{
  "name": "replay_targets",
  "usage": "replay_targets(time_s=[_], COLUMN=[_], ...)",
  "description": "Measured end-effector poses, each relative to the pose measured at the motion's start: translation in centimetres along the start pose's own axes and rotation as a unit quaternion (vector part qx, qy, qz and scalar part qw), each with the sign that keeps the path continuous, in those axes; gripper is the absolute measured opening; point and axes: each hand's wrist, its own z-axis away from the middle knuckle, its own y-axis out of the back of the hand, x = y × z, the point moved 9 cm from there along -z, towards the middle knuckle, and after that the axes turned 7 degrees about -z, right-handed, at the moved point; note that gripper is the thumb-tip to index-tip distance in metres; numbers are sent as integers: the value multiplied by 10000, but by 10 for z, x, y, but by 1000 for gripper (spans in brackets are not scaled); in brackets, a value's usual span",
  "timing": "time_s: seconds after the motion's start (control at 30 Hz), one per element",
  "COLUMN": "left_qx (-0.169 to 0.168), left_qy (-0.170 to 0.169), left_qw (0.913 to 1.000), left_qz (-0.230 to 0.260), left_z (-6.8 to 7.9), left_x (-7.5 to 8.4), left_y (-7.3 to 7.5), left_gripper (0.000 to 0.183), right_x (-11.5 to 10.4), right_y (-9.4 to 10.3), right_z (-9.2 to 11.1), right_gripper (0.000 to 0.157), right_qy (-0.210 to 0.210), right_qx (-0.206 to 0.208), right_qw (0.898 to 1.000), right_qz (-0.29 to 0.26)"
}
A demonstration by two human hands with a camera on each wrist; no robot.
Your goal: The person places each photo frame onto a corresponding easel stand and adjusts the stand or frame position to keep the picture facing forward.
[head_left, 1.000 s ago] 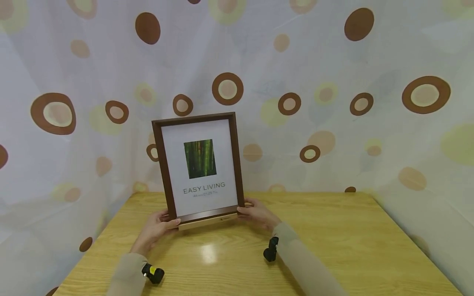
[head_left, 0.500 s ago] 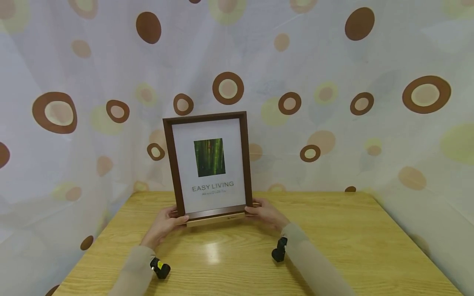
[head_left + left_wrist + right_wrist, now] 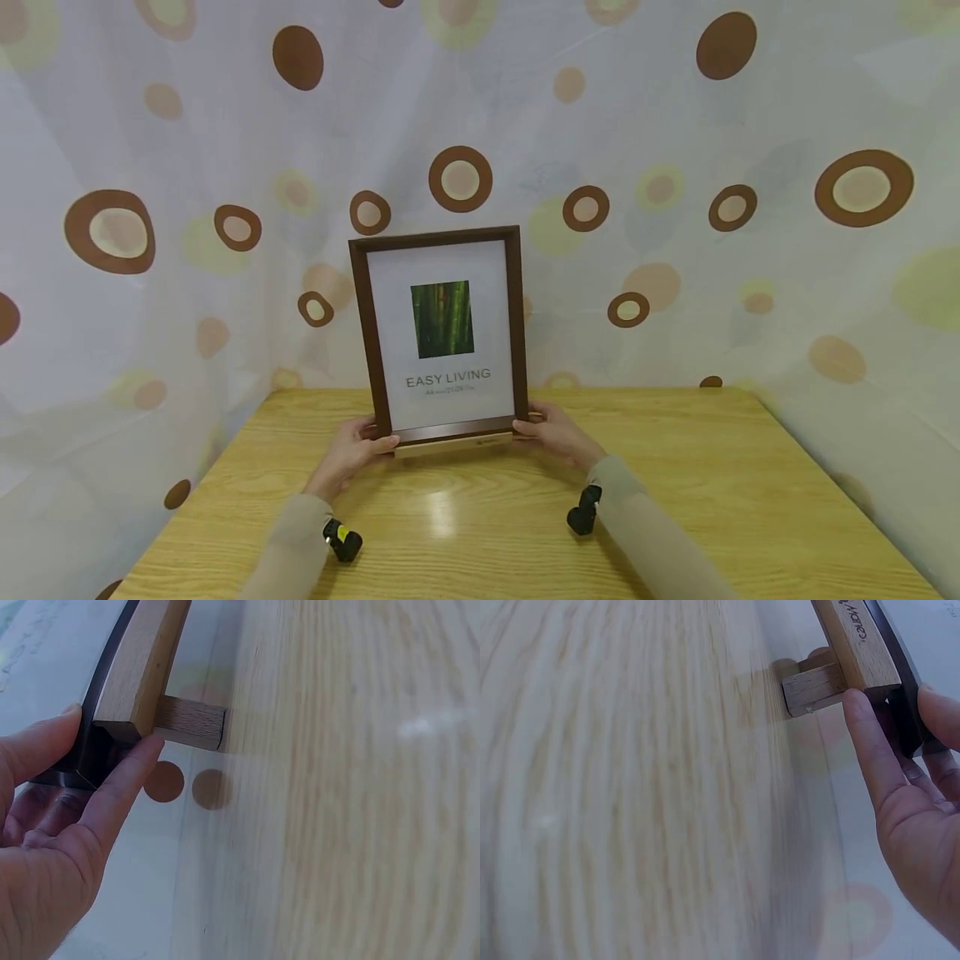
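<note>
In the head view a dark brown picture frame (image 3: 367, 333) stands leaning back, tilted slightly to the left. It shows a green bamboo picture and the words "EASY LIVING". Its lower edge sits on the pale wooden ledge of a stand (image 3: 453, 446). My left hand (image 3: 347, 457) grips the lower left corner, thumb on the frame's front and a finger against the ledge's end (image 3: 139, 660). At the lower right corner my right hand (image 3: 561, 437) holds frame and ledge likewise. A short wooden leg (image 3: 191, 724) juts out below the ledge; whether it touches the table I cannot tell.
A light wood table (image 3: 712, 483) extends around and in front of the stand. Behind it hangs a white curtain (image 3: 660, 108) with brown and green spots. Small black cameras are strapped at both wrists, such as the left wrist camera (image 3: 343, 542).
Both hands have moved the picture frame and its stand to the right across the head view. The grips look the same, and the frame's leftward tilt has lessened slightly.
</note>
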Motion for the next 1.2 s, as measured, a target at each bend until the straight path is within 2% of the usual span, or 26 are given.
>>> replay_targets(time_s=[0.17,0.4,0.6,0.97,1.2], left_qx=[-48,-83,-140,-348,-490], left_qy=[-78,-57,-102,-226,-215], left_qw=[10000,9999,9997,9991,9985], left_qz=[31,86,164,16,68], left_z=[-3,-7,-12,-17,-20], left_x=[0,3,2,11,12], left_y=[-8,-21,-30,-44,-53], left_gripper=[47,46,44,42,45], right_x=[-1,-2,-2,-7,-9], right_y=[6,17,27,39,45], right_z=[4,11,17,23,28], right_gripper=[57,55,60,59,56], right_qy=[-25,-45,-63,-136,-192], right_qx=[76,154,205,-23,67], right_qw=[10000,9999,9998,9997,9994], right_qz=[-11,-18,-22,-205,-293])
